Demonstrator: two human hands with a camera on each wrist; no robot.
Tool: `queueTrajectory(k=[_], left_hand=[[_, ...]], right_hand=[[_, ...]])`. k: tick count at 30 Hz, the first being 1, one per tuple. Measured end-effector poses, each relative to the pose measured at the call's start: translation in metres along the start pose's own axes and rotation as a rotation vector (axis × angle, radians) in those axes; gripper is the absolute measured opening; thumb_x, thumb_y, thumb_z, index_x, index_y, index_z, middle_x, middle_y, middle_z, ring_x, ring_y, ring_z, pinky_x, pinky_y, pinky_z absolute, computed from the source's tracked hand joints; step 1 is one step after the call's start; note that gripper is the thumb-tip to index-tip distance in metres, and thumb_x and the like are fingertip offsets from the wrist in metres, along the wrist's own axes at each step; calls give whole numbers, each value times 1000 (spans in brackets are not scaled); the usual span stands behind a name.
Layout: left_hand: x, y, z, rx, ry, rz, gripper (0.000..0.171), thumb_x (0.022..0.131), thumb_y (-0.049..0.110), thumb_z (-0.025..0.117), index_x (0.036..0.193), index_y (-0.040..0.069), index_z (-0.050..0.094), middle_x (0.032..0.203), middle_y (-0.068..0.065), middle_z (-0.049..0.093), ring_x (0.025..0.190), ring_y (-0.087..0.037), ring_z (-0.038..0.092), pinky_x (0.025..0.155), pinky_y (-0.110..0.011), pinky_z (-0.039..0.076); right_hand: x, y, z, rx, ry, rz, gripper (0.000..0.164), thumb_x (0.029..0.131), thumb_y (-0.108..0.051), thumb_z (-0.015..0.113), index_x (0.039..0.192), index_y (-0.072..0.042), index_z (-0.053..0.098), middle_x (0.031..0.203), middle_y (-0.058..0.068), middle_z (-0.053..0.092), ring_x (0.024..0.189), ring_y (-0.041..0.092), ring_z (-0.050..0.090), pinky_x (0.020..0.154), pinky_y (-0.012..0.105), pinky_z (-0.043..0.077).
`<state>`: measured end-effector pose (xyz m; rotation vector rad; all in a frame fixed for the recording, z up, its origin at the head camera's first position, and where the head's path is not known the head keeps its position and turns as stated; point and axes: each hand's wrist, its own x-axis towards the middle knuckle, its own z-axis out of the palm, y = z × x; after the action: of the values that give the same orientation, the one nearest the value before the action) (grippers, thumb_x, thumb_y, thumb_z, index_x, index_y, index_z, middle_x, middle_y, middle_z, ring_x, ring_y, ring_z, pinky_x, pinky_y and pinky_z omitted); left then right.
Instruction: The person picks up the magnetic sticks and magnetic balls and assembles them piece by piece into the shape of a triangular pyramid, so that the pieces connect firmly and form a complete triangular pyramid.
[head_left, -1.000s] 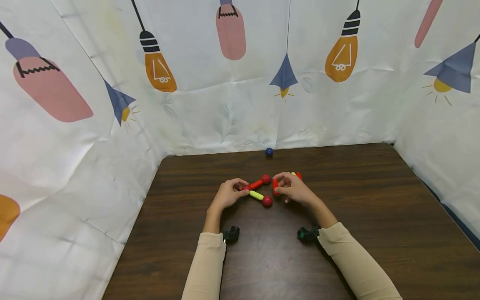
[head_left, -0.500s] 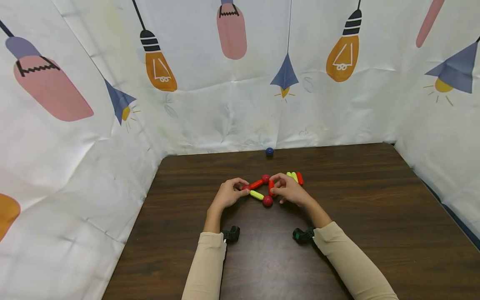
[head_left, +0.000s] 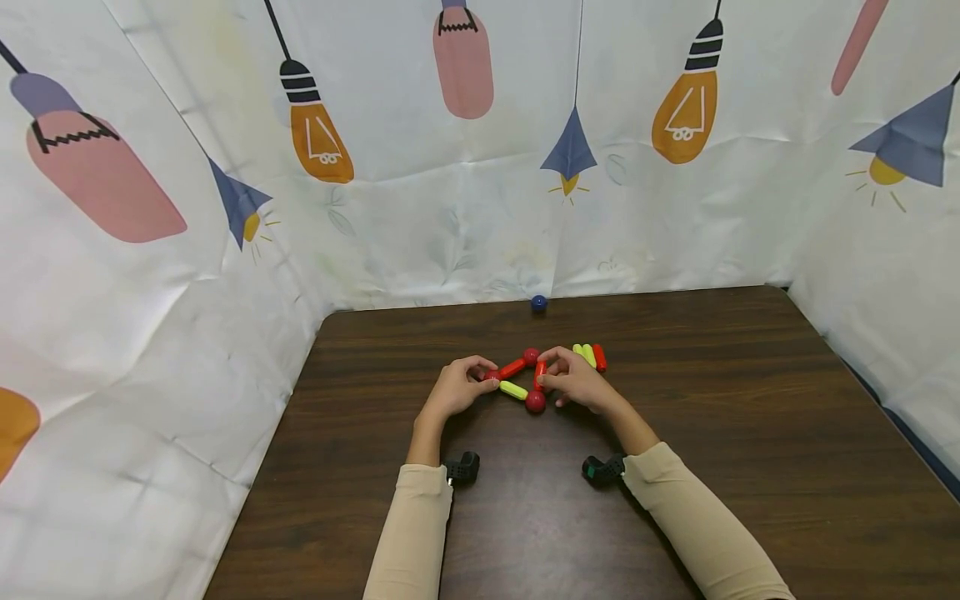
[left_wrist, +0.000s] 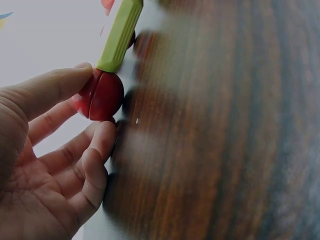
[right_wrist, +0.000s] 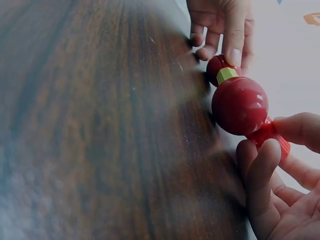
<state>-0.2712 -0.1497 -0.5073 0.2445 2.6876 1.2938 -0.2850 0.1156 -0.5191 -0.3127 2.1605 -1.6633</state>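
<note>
My left hand (head_left: 455, 388) pinches a red ball (left_wrist: 106, 95) between thumb and fingers. From that ball run a yellow-green stick (head_left: 513, 390) and a red stick (head_left: 513, 369). The yellow-green one reaches a near red ball (head_left: 536, 402), the red one a far red ball (head_left: 531, 357). My right hand (head_left: 585, 385) pinches a second red stick (head_left: 539, 377), which spans between those two balls on the right side of the triangle. In the right wrist view this stick touches the near ball; its far end is partly hidden by fingers in the head view.
Two yellow-green sticks (head_left: 583, 353) and a red stick (head_left: 599, 357) lie side by side beyond my right hand. A blue ball (head_left: 538, 303) sits at the back edge of the brown table (head_left: 517, 517). A patterned white sheet (head_left: 390, 217) hangs behind and at both sides.
My right hand has moved left with the red stick, bringing it from beside the two right-hand balls to between them. My left hand keeps its grip on the red ball, unmoved.
</note>
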Motion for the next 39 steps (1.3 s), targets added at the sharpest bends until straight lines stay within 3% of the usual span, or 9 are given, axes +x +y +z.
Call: queueTrajectory(k=[12,39], left_hand=[[0,-1,0,-2,1,-5,20,93,26,77,113,21,75,99,-3,70,74,-16,60,68,-30,48],[0,1,0,3,2,-2,20,93,26,77,113,23,75,99,-3,69,76,-17,60,70,-30,49]], right_hand=[[-1,-2,2,26,15,36,41,98,-13,67,128,-1,43,103,12,67,78,18,65,58,30,56],[4,-7,1,-60,13,84,42,98,-16,69,130,3,49,108,15,70,84,21,68,61,33,58]])
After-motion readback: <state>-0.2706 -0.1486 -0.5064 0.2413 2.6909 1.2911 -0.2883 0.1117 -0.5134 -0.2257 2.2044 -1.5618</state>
